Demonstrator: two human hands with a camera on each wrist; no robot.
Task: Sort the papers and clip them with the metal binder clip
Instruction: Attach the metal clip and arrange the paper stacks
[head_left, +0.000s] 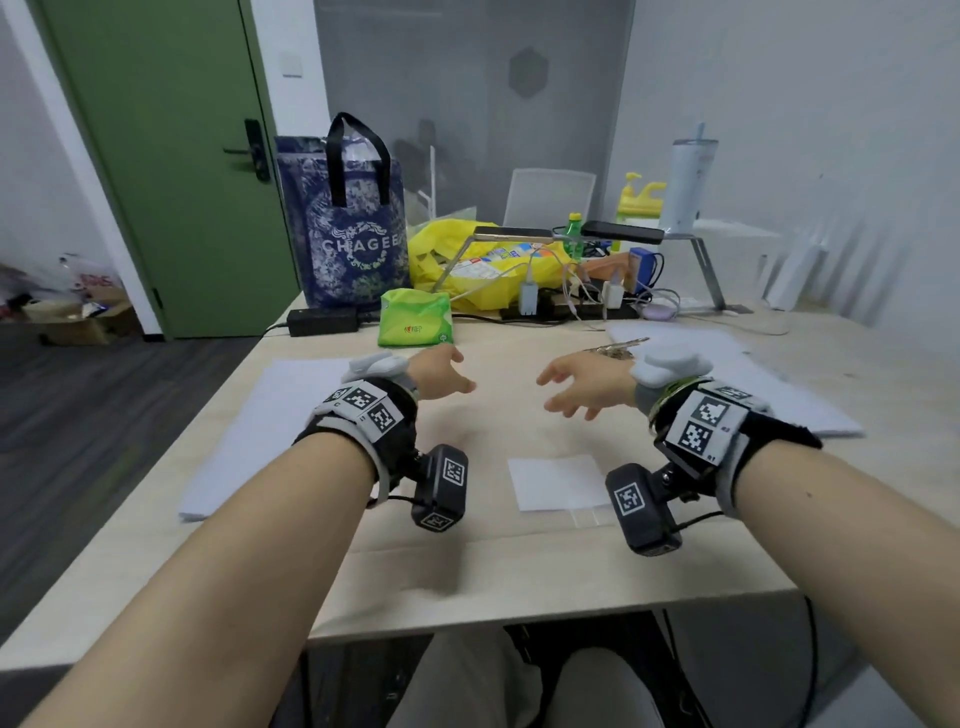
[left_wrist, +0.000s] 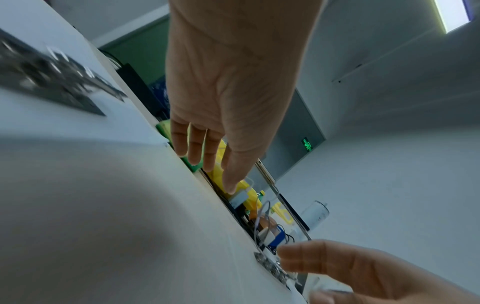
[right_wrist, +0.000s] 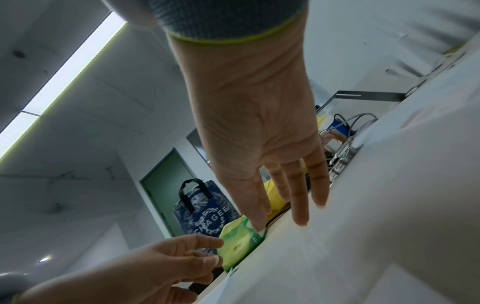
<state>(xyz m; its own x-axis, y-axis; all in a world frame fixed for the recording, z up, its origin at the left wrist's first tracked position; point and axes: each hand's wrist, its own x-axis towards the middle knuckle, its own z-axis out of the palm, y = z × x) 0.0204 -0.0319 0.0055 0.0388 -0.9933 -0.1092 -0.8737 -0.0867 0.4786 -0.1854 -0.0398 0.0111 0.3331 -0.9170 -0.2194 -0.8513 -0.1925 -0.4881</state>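
Both hands hover above the middle of the wooden table (head_left: 488, 566), palms facing each other, fingers spread and holding nothing. My left hand (head_left: 454, 371) is just right of a stack of white papers (head_left: 260, 431). My right hand (head_left: 558, 389) is left of a second paper stack (head_left: 789, 384). A small pile of metal binder clips (head_left: 618, 349) lies just beyond the right hand, also seen as binder clips (left_wrist: 272, 267) by the right hand's fingertips (left_wrist: 288, 259). A small white sheet (head_left: 558, 480) lies flat between my wrists. The right wrist view shows the right hand (right_wrist: 285, 207) with straight fingers.
Along the back stand a blue CHAGEE bag (head_left: 358, 234), a green tissue pack (head_left: 414, 318), a yellow plastic bag (head_left: 483, 260), a black power adapter (head_left: 322, 320), chargers with cables (head_left: 571, 296), a metal stand (head_left: 696, 254) and a white tumbler (head_left: 688, 182).
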